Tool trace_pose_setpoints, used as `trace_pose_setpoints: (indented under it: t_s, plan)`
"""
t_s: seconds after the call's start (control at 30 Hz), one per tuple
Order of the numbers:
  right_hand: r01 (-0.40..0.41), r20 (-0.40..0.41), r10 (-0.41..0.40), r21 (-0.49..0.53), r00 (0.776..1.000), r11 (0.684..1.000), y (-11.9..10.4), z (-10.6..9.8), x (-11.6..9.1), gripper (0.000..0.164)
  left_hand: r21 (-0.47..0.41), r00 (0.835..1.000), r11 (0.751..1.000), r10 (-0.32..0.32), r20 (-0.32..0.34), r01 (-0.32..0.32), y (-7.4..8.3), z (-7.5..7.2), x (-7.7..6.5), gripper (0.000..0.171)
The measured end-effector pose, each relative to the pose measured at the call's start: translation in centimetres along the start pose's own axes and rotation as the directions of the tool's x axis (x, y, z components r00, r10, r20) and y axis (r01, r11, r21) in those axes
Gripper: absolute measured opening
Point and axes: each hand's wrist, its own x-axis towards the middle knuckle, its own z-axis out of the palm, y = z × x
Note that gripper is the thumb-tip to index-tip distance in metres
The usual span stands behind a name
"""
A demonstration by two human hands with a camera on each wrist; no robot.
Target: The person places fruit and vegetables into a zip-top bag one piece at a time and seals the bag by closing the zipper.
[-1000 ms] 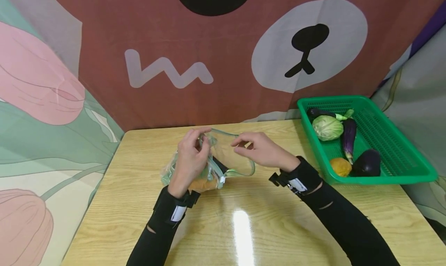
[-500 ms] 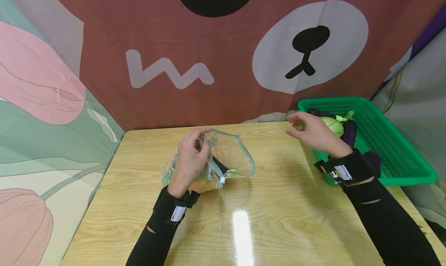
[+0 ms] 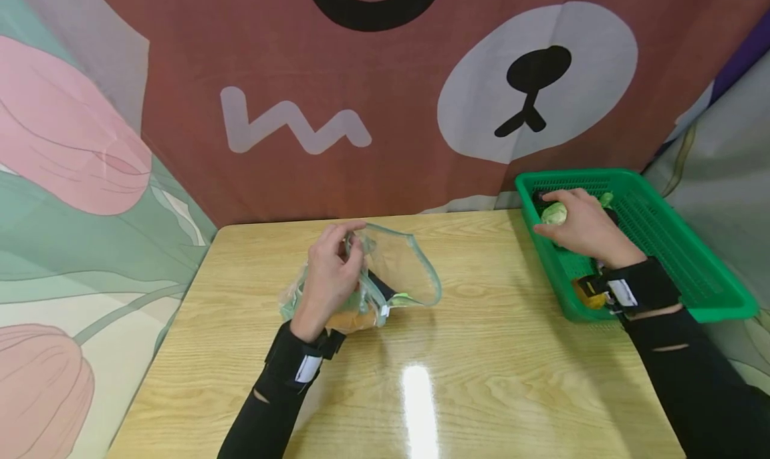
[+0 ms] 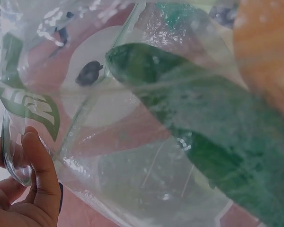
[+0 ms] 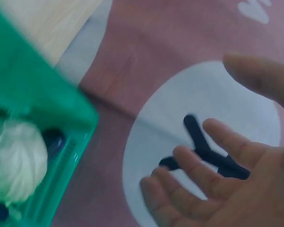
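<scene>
My left hand (image 3: 333, 265) pinches the rim of a clear zip bag (image 3: 406, 258) with pale green edging, lying on the table with its mouth facing right. Through the film in the left wrist view show a long green cucumber-like vegetable (image 4: 217, 113) and something round and orange (image 4: 270, 52). Over the green basket (image 3: 722, 305) hovers my right hand (image 3: 592, 228), fingers spread and thumb apart. Below it is a cabbage (image 3: 553, 213), partly hidden by the hand. The right wrist view shows the palm holding nothing, apart from the cabbage (image 5: 19, 158).
Under my right wrist, a yellow-orange round item (image 3: 592, 297) sits in the basket, partly covered. A dark eggplant end (image 5: 54, 142) lies beside the cabbage. The wooden table (image 3: 481, 365) meets a printed cloth (image 3: 397, 178) at the back.
My right hand has left the bag's mouth and travelled right, to above the basket and cabbage. My left hand stays on the bag, which keeps its place.
</scene>
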Motion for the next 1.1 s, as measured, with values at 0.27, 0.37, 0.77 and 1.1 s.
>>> trace_pose_setpoints:
  t_s: [0.27, 0.37, 0.77, 1.1]
  plan:
    - [-0.036, 0.094, 0.045, -0.091, 0.995, 0.995, 4.1, -1.1, 1.2, 0.078, -0.017, 1.000, 1.000, 0.003, -0.005, -0.003, 0.1, -0.1, 0.1, 0.026]
    - [-0.050, 0.135, 0.063, -0.099, 0.989, 0.994, 5.2, -1.0, 1.8, 0.080, -0.012, 1.000, 1.000, 0.004, -0.005, -0.004, 0.1, -0.1, 0.1, 0.026]
    - [0.001, 0.312, 0.037, -0.120, 0.949, 0.993, 9.2, 1.0, 5.2, 0.096, 0.013, 1.000, 1.000, -0.018, 0.001, 0.018, 0.1, -0.5, 0.0, 0.026]
    - [-0.089, 0.380, 0.142, -0.154, 0.914, 0.984, 10.6, 1.8, 5.8, 0.109, 0.021, 1.000, 1.000, -0.017, -0.009, 0.017, 0.0, -0.5, -0.1, 0.026]
